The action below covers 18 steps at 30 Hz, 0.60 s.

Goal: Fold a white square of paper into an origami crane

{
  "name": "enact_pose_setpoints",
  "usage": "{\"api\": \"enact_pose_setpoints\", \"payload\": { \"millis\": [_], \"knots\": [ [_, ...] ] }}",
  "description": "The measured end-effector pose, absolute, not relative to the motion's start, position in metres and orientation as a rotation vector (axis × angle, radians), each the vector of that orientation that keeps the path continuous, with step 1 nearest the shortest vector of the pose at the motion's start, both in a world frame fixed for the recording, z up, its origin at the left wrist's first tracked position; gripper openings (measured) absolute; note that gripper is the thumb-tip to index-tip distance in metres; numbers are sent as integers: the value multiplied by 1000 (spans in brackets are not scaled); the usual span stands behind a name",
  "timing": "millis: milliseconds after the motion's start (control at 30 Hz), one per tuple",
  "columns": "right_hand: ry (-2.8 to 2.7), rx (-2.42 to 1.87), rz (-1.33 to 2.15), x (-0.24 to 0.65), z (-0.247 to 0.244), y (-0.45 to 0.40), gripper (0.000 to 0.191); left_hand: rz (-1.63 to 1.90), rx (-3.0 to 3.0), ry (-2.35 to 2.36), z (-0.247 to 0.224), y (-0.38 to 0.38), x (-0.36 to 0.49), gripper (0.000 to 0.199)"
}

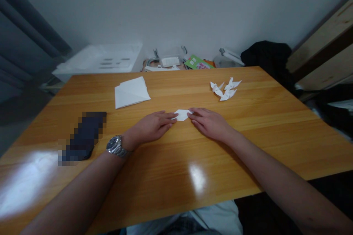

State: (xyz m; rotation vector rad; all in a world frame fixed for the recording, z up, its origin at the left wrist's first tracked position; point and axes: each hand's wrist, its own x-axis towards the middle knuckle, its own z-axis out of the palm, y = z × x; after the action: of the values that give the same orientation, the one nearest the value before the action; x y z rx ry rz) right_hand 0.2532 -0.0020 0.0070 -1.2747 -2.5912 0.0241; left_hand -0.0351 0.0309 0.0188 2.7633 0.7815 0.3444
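Observation:
A small folded white paper (182, 115) lies flat on the wooden table between my hands. Its visible part has angled edges, while its left and right ends are partly covered by fingertips. My left hand (154, 126) comes in from the left with fingers stretched out, the tips resting on the paper's left end. From the other side, my right hand (208, 122) rests its extended fingers on the right end. Neither hand is wrapped round the paper. A metal wristwatch (116, 146) is on my left wrist.
Several folded paper cranes (226, 90) sit at the back right of the table (165, 176). White paper sheets (131, 92) are stacked at the back left. A dark, pixelated flat object (84, 137) lies left of my left arm. Beyond the far edge are a white foam tray (110, 57) and a green booklet (197, 62).

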Motion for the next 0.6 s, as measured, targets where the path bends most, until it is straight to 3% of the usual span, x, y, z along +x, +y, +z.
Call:
{"api": "enact_pose_setpoints", "payload": {
  "millis": [600],
  "knots": [
    [-2602,-1359,51,260,2,10,45,408,2772,655,11,16,-14,38]
  ]
}}
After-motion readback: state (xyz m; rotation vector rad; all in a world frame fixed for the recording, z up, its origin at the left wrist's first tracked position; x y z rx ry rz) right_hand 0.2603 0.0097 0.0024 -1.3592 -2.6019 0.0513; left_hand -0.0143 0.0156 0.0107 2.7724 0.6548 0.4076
